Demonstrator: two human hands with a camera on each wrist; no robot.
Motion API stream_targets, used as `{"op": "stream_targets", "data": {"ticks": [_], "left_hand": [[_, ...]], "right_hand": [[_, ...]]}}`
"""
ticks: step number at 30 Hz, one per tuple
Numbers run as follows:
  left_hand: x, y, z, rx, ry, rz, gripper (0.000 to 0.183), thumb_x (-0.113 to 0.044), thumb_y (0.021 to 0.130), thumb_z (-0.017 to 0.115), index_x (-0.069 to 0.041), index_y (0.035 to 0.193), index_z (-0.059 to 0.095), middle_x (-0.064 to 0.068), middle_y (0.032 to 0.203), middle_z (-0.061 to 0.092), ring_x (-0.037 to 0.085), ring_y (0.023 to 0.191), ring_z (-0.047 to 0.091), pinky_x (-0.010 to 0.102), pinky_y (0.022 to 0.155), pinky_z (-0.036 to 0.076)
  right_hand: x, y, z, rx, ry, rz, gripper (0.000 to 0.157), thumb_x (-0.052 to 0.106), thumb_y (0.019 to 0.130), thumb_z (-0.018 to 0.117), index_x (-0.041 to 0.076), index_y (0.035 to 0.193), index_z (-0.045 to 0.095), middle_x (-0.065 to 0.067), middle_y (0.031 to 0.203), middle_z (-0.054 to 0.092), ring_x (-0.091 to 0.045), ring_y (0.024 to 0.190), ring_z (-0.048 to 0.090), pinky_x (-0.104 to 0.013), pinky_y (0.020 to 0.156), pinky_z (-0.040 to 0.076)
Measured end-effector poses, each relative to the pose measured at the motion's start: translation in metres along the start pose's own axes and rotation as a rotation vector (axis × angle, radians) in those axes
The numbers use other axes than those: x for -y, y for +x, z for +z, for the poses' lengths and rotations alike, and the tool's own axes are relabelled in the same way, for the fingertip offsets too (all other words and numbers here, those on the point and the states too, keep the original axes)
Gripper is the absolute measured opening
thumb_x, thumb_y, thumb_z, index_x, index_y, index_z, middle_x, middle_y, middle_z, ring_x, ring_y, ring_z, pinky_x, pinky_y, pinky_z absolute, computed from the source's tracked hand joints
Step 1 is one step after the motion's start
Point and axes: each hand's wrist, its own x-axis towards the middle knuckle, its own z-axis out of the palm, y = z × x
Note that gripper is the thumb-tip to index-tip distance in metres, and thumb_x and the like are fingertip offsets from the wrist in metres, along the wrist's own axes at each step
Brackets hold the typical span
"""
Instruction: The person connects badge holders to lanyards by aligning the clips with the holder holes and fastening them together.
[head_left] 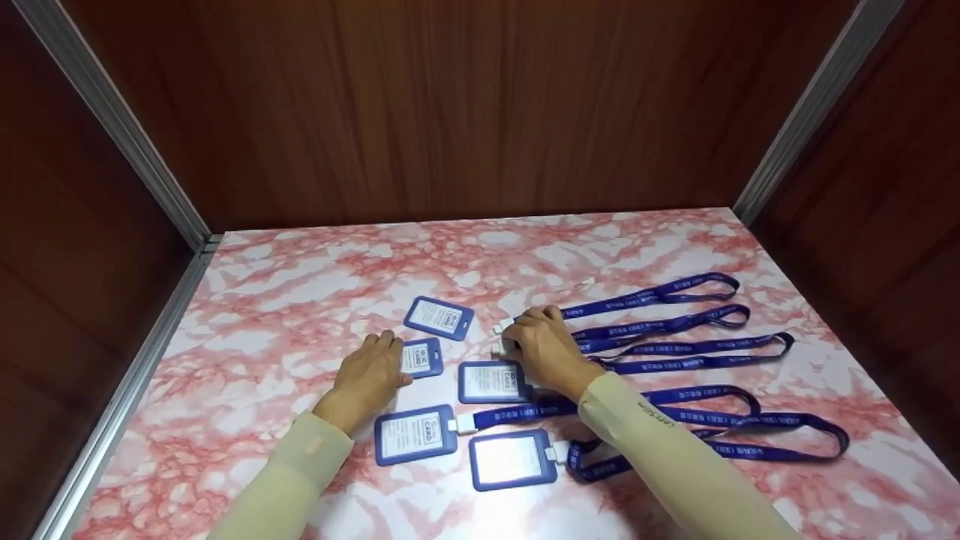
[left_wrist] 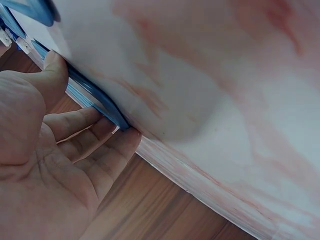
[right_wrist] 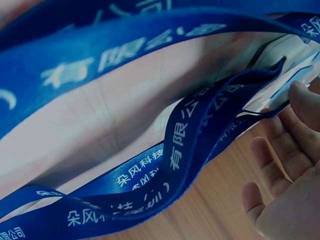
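My left hand [head_left: 367, 371] grips a blue badge holder [head_left: 421, 358] by its left part. In the left wrist view, the thumb and fingers lie along the edges of that badge holder [left_wrist: 97, 95]. My right hand [head_left: 544, 349] pinches the white clip end of a blue lanyard [head_left: 592, 345], its fingertips partly hidden in the head view. Blue lanyard straps [right_wrist: 200, 125] with white lettering fill much of the right wrist view beside the right hand [right_wrist: 285, 170]. A loose badge holder [head_left: 439, 318] lies just beyond the left hand; another holder [head_left: 491, 382] lies below the right fingers.
Nearer the front lie two badge holders [head_left: 416, 435] [head_left: 513, 460] joined to lanyards by white clips. Several lanyards stretch rightward, including a far one [head_left: 675, 289]. Brown wooden panels [head_left: 450, 112] with metal corner posts [head_left: 817, 105] enclose the pink-and-white marbled table [head_left: 300, 277].
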Motion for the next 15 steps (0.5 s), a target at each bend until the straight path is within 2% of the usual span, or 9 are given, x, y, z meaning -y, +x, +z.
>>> {"op": "stream_targets", "data": {"ticks": [7, 15], "left_hand": [[-0.0007, 0.0001, 0.0006, -0.009, 0.025, 0.003, 0.064, -0.028, 0.094, 0.075, 0.005, 0.143, 0.051, 0.021, 0.141, 0.053, 0.038, 0.131, 0.048, 0.053, 0.109, 0.044], [-0.0001, 0.0003, 0.0006, 0.004, 0.013, -0.004, 0.065, -0.028, 0.095, 0.074, 0.005, 0.145, 0.049, 0.022, 0.145, 0.051, 0.04, 0.135, 0.045, 0.053, 0.112, 0.041]], "right_hand": [[0.0021, 0.0018, 0.0001, 0.009, 0.027, -0.001, 0.017, 0.011, 0.08, 0.085, 0.015, 0.076, 0.069, -0.001, 0.08, 0.07, -0.026, 0.086, 0.058, -0.05, 0.09, 0.038], [0.0024, 0.0028, 0.0022, 0.006, 0.017, -0.003, 0.021, 0.011, 0.079, 0.085, 0.016, 0.073, 0.066, 0.001, 0.078, 0.069, -0.026, 0.085, 0.058, -0.05, 0.092, 0.039]]}}
